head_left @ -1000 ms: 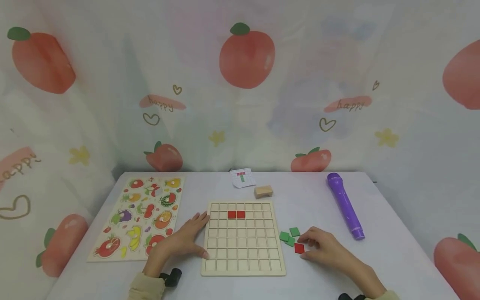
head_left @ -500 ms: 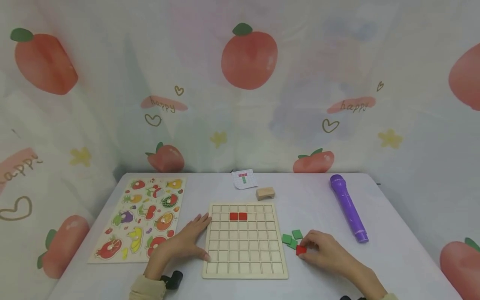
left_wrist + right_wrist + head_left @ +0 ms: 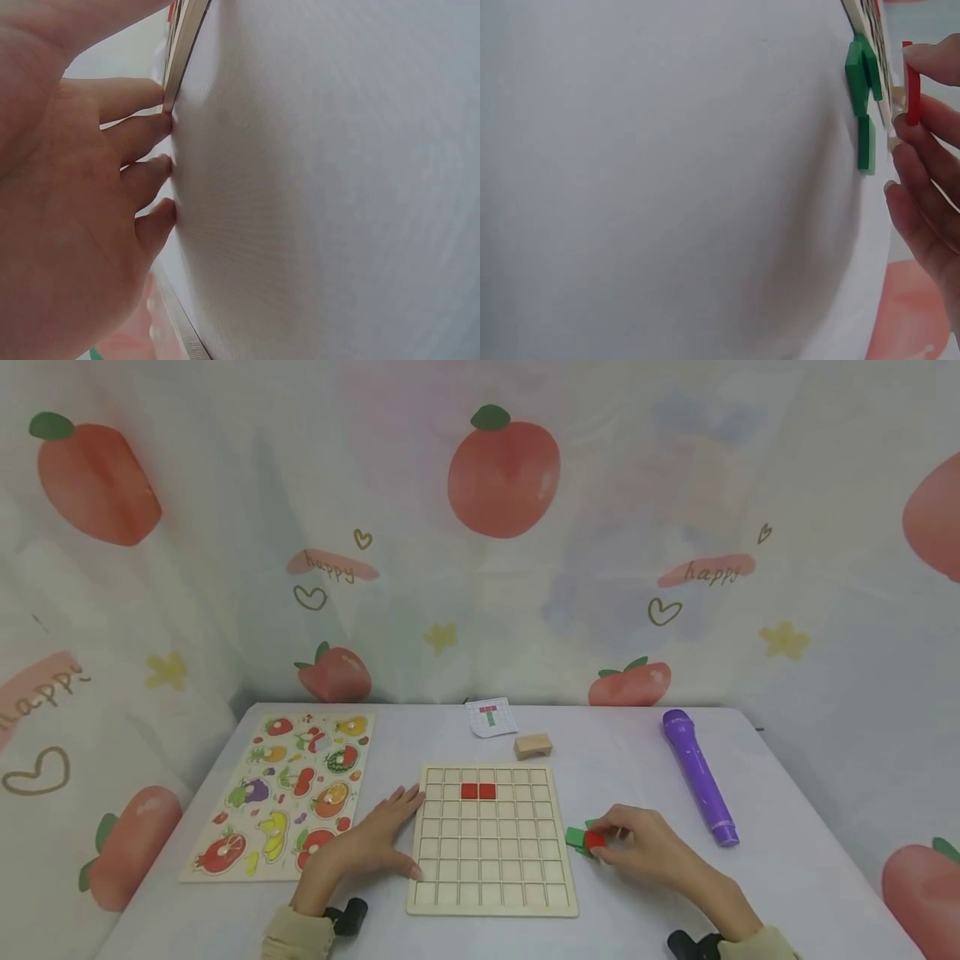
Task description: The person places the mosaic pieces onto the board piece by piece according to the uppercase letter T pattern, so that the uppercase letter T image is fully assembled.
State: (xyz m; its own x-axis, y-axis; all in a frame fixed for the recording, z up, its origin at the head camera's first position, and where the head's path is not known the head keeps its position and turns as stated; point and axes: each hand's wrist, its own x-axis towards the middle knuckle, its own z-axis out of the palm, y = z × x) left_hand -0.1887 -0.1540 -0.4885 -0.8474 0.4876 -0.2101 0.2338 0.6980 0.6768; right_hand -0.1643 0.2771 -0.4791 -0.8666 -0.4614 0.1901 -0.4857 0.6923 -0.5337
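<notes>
Between thumb and fingers, my right hand (image 3: 637,843) pinches a red square tile (image 3: 912,84), lifted off the table. Several green tiles (image 3: 865,144) lie just beside it, partly hidden by the hand and the red tile in the head view. My left hand (image 3: 375,842) rests with spread fingers at the left edge of a wooden grid board (image 3: 491,906); in the left wrist view its fingertips (image 3: 166,124) reach the board's edge and the tabletop. Two red tiles (image 3: 477,791) sit side by side in the board's second row.
Behind the board lie a paper card (image 3: 492,718) with a red and green T pattern and a small wooden block (image 3: 533,746). A fruit puzzle board (image 3: 288,797) is on the left. On the right lies a purple microphone (image 3: 701,777).
My right hand has taken hold of the red tile and raised it from the table, moving slightly left and away over the green tiles. The left hand stays at the board.
</notes>
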